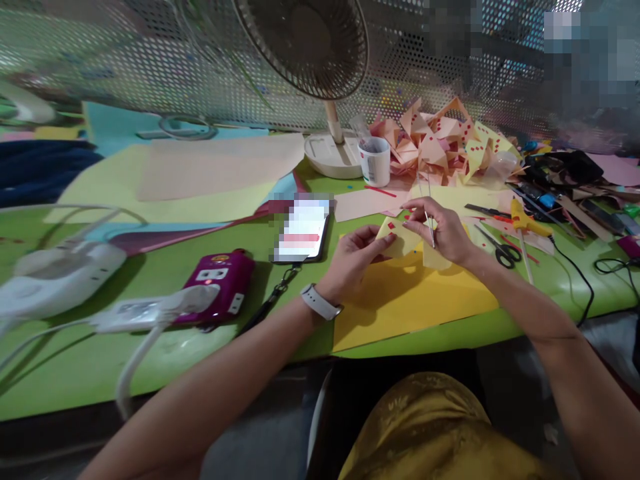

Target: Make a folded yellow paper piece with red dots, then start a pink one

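My left hand (356,257), with a white band on its wrist, pinches the left edge of a pale yellow paper piece (404,243). A small red diamond shape (391,226) lies on that paper near my thumb. Across from it, my right hand (445,230) is closed around thin metal tweezers (429,212), which stick up between its fingers. Its fingertips are close to the paper's upper right edge; whether they also grip a tiny piece is too small to tell. Both hands are over a deep yellow sheet (410,310) on the green table.
Scissors (504,253) and a yellow glue gun (527,219) lie to the right. Behind are a white cup (375,162), a fan (333,157) and a pile of folded paper shapes (430,143). Leftward sit a phone (304,230), a purple power adapter (220,287) and cables.
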The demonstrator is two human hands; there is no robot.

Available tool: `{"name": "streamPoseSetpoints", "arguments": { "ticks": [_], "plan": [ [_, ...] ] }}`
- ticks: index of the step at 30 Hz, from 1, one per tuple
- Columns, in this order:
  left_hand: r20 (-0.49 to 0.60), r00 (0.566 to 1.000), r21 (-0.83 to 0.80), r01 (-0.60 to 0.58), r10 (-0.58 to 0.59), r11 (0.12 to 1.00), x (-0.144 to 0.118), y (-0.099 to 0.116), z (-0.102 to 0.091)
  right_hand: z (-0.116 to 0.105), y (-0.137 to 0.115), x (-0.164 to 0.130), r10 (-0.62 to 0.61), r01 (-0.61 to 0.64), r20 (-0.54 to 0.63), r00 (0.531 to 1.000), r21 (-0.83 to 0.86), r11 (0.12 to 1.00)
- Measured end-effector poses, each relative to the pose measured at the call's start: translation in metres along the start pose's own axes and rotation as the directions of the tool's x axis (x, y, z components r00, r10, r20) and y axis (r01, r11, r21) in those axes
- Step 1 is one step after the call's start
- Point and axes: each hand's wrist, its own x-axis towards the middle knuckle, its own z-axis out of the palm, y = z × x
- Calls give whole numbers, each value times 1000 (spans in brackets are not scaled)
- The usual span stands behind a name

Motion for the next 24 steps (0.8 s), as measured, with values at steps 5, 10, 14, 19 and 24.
{"name": "streamPoseSetpoints", "arguments": {
  "ticks": [5,10,14,19,24],
  "plan": [
    [29,999,40,-32,30,999,1,-1,-1,4,1,-4,-113,116,27,993,-136,984],
    [41,996,13,-84,84,996,6,-6,-5,4,1,-5,-180,195,76,981,-308,931],
    [-18,997,27,-75,75,997,9,-7,-7,-1,3,-1,-95,136,131,987,-350,927],
    [30,1000,22,-7,7,1000,7,-4,-7,-7,7,4,-82,131,168,982,-306,943],
    [-25,997,-20,-78,77,997,10,-3,-9,-13,11,5,-91,140,153,984,-351,926]
  ]
}}
